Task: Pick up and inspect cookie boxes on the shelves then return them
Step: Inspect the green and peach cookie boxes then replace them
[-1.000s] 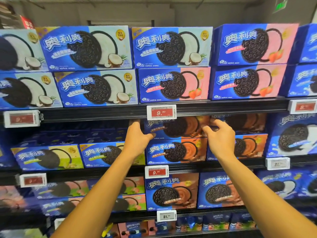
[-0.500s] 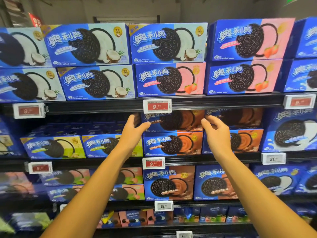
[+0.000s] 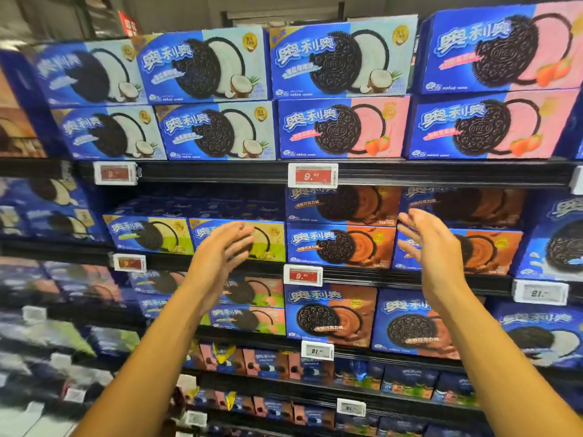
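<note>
Supermarket shelves (image 3: 441, 173) were packed with blue cookie boxes. Both the left hand (image 3: 225, 247) and right hand (image 3: 424, 238) hung released, grasping nothing, flanking the shelved chocolate box (image 3: 340, 246); another pick-up seemingly remained.

Both hands are in open air in front of the shelves, touching nothing. Between the left hand (image 3: 220, 247) and the right hand (image 3: 426, 244) nothing intervenes, and straight beyond that gap stands a stack of two chocolate boxes (image 3: 340, 244), their fronts flush with the shelf edge. Above the fingertips, the black shelf lip (image 3: 220, 171) and its red price tag (image 3: 313, 175) jut forward over the upper box, leaving little headroom. Beyond the left hand, the green boxes (image 3: 151, 234) stand one high, with a dark gap above them.
</note>
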Available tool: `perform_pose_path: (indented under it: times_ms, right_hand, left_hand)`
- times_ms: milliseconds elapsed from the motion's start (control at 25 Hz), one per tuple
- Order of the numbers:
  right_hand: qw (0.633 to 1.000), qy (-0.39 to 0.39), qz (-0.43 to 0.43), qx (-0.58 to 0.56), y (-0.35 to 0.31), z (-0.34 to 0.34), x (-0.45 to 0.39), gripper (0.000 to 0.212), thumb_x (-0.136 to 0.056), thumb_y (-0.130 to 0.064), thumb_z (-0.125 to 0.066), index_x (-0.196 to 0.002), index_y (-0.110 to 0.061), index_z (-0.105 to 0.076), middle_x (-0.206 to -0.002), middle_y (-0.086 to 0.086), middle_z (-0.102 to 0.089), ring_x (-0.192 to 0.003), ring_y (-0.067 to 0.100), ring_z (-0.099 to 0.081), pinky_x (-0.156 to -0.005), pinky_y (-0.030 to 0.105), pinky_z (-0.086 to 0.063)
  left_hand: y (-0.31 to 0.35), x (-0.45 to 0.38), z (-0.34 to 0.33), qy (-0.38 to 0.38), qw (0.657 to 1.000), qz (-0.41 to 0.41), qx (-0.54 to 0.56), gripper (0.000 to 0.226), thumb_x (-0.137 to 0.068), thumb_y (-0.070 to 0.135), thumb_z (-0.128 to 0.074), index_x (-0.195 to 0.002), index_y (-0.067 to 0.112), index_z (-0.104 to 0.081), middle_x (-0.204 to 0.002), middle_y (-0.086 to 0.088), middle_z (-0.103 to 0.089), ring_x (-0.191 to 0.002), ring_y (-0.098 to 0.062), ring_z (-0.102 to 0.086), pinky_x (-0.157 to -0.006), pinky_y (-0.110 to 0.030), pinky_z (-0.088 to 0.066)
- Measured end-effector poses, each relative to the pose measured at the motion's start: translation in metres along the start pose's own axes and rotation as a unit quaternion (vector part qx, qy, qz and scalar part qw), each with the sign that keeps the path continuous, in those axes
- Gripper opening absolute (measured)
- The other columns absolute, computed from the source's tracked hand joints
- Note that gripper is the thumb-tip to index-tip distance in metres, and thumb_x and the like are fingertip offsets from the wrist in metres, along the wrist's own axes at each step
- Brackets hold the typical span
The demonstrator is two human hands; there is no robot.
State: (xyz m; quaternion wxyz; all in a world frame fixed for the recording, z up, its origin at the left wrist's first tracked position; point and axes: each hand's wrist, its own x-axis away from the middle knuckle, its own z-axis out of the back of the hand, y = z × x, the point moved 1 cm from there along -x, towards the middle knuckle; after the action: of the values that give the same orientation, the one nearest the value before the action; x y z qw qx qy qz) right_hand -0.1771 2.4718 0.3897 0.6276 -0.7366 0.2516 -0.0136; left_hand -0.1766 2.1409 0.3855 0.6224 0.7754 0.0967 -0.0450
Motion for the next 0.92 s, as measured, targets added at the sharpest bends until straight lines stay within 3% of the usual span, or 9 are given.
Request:
perform_pose_path:
  times_ms: [80, 200, 360, 520, 680, 760, 920]
  right_hand:
    - [0.998, -0.028, -0.029, -0.055, 0.002, -0.011, 0.011, 0.017, -0.104, -0.028, -0.049, -0.106, -0.026, -0.066, -0.105, -0.007, -0.076, -0.1, 0.006, -0.071, -0.076, 0.022, -0.058]
    - [0.988, -0.081, -0.077, -0.109, 0.014, -0.037, 0.034, 0.021, -0.104, -0.029, -0.048, -0.11, -0.021, -0.067, -0.107, -0.004, -0.077, -0.103, 0.011, -0.072, -0.083, 0.029, -0.056]
    - [0.974, -0.132, -0.134, -0.128, 0.039, -0.087, 0.067, 0.026, -0.104, -0.029, -0.047, -0.116, -0.018, -0.067, -0.113, -0.001, -0.076, -0.107, 0.013, -0.071, -0.085, 0.034, -0.052]
    - [0.969, -0.172, -0.14, -0.108, 0.073, -0.165, 0.104, 0.022, -0.102, -0.025, -0.05, -0.113, -0.019, -0.068, -0.113, -0.003, -0.076, -0.108, 0.014, -0.071, -0.079, 0.031, -0.057]
    - [0.971, -0.193, -0.103, -0.091, 0.088, -0.25, 0.122, 0.025, -0.086, -0.03, -0.065, -0.109, -0.024, -0.073, -0.118, -0.003, -0.074, -0.111, 0.012, -0.069, -0.083, 0.032, -0.057]
    - [0.979, -0.175, -0.09, -0.06, 0.097, -0.298, 0.124, 0.02, -0.092, -0.017, -0.065, -0.106, -0.028, -0.075, -0.116, -0.005, -0.074, -0.11, 0.009, -0.069, -0.087, 0.033, -0.054]
    - [0.992, -0.12, -0.03, 0.028, 0.114, -0.376, 0.119, 0.031, -0.098, -0.003, -0.058, -0.117, -0.026, -0.063, -0.123, -0.009, -0.065, -0.119, 0.011, -0.06, -0.099, 0.029, -0.048]
  left_hand:
    - [0.002, 0.018, 0.022, 0.013, 0.999, -0.001, 0.031, 0.025, -0.101, 0.028, -0.046, -0.113, 0.016, -0.064, -0.113, 0.001, -0.074, -0.11, -0.015, -0.068, -0.091, -0.036, -0.049]
    - [0.0, 0.044, 0.062, 0.046, 0.996, 0.007, 0.076, 0.031, -0.095, 0.03, -0.05, -0.116, 0.012, -0.063, -0.118, -0.005, -0.072, -0.112, -0.019, -0.067, -0.093, -0.038, -0.049]
    - [-0.014, 0.064, 0.114, 0.127, 0.991, 0.02, 0.049, 0.027, -0.102, 0.024, -0.043, -0.118, 0.012, -0.061, -0.119, -0.008, -0.07, -0.109, -0.018, -0.068, -0.095, -0.039, -0.049]
    - [-0.023, 0.06, 0.182, 0.186, 0.982, 0.026, 0.007, 0.018, -0.098, 0.016, -0.051, -0.111, 0.018, -0.063, -0.116, -0.004, -0.07, -0.11, -0.017, -0.065, -0.093, -0.035, -0.049]
    - [-0.014, 0.019, 0.256, 0.177, 0.984, 0.023, -0.015, 0.016, -0.095, 0.015, -0.059, -0.11, 0.02, -0.063, -0.113, 0.001, -0.07, -0.114, -0.017, -0.062, -0.093, -0.036, -0.049]
    - [-0.001, -0.017, 0.296, 0.156, 0.987, 0.013, -0.035, 0.022, -0.097, 0.013, -0.057, -0.117, 0.019, -0.06, -0.121, 0.003, -0.066, -0.118, -0.015, -0.059, -0.098, -0.036, -0.047]
    - [0.015, -0.097, 0.34, 0.115, 0.986, -0.023, -0.117, 0.044, -0.098, 0.008, -0.056, -0.14, 0.015, -0.046, -0.143, 0.0, -0.049, -0.128, -0.012, -0.047, -0.1, -0.028, -0.038]
